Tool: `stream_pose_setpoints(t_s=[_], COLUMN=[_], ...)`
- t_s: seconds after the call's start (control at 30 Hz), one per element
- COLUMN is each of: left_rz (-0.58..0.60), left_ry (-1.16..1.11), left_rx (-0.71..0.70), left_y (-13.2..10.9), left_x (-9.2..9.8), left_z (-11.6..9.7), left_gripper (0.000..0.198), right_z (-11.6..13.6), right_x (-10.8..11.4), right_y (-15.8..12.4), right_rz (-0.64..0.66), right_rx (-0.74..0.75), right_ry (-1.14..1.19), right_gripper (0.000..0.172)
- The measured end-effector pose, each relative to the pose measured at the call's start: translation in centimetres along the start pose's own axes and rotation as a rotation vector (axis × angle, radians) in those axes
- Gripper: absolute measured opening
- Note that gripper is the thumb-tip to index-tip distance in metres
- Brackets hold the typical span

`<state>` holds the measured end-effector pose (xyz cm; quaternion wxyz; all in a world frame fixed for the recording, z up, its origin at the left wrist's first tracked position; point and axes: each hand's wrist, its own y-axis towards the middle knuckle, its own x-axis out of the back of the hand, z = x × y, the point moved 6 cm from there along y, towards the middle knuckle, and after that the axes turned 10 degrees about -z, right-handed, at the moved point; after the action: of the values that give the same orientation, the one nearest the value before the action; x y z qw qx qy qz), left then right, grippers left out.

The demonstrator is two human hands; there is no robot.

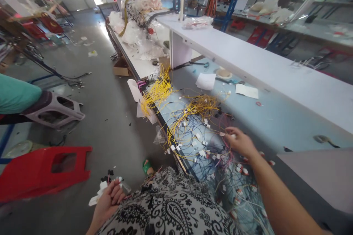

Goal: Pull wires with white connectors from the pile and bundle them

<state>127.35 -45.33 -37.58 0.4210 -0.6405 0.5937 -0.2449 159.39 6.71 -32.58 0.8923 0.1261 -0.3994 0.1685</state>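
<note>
We sorted tagged wires at the workbench.

Our right hand [240,141] lay loosely spread on the tangle of tagged wires [198,132] near the workbench's [281,121] front edge, fingertips touching pink strands. Our left hand [109,200], off the bench beside our lap, curled around a small bundle of connectors [106,185]. Yellow wires [157,91] draped over the front edge farther along.

1. Tangled wires [193,132]: thin yellow, blue and pink strands with small white tags, spread loosely over the blue table edge, under and beside the right hand.
2. Small bundle of parts [107,185]: black and white pieces with a clear bit, gripped in the left hand, low beside the lap.
</note>
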Motion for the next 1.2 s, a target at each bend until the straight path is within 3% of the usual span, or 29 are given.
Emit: stream_pose_setpoints(t_s=[0.07, 0.13, 0.23, 0.33, 0.47, 0.6, 0.73, 0.9, 0.97, 1.07, 1.2], left_rz=[-0.012, -0.032, -0.013, 0.041, 0.028, 0.005, 0.035, 0.002, 0.003, 0.012, 0.079], left_ry=[0.013, 0.028, 0.030, 0.026, 0.022, 0.005, 0.009, 0.012, 0.002, 0.012, 0.057], left_rx=[-0.005, -0.016, -0.029, -0.028, -0.015, -0.007, -0.002, 0.008, 0.011, 0.014, 0.023], left_y=[-0.1, 0.0, 0.1, 0.1, -0.1, 0.1, 0.5, 0.5, 0.4, 0.4, 0.5], left_x=[-0.5, -0.8, -1.1, -1.2, -0.5, 0.3, 0.3, -0.1, -0.3, -0.6, -1.4], left_z=[0.1, 0.4, 0.8, 1.3, 1.7, 1.9, 1.9, 2.0, 1.9, 1.8, 1.7], left_gripper=[0.016, 0.017, 0.017, 0.018, 0.022, 0.019, 0.018, 0.019, 0.018, 0.016, 0.014], right_z=[1.3, 2.1, 2.5, 2.5, 2.1, 0.7, -0.1, -0.2, 0.0, 0.5, 0.5], right_x=[-5.1, -8.4, -10.8, -11.8, -11.6, -9.5, -7.5, -2.7, -1.7, -3.1, -7.5], right_y=[-2.2, -3.6, -3.9, -3.1, -1.2, 1.1, 2.4, 3.1, 2.0, -0.7, -3.9], right_rz=[0.229, 0.375, 0.488, 0.525, 0.478, 0.280, 0.210, 0.042, 0.066, 0.228, 0.375], right_rx=[0.138, 0.236, 0.322, 0.360, 0.321, 0.164, 0.071, -0.031, -0.021, 0.051, 0.105], right_ry=[-0.098, -0.206, -0.336, -0.403, -0.403, -0.338, -0.158, 0.111, 0.151, 0.063, -0.161], right_gripper=[0.018, 0.024, 0.031, 0.029, 0.012, 0.020, 0.011, 0.044, 0.049, 0.038, 0.019])
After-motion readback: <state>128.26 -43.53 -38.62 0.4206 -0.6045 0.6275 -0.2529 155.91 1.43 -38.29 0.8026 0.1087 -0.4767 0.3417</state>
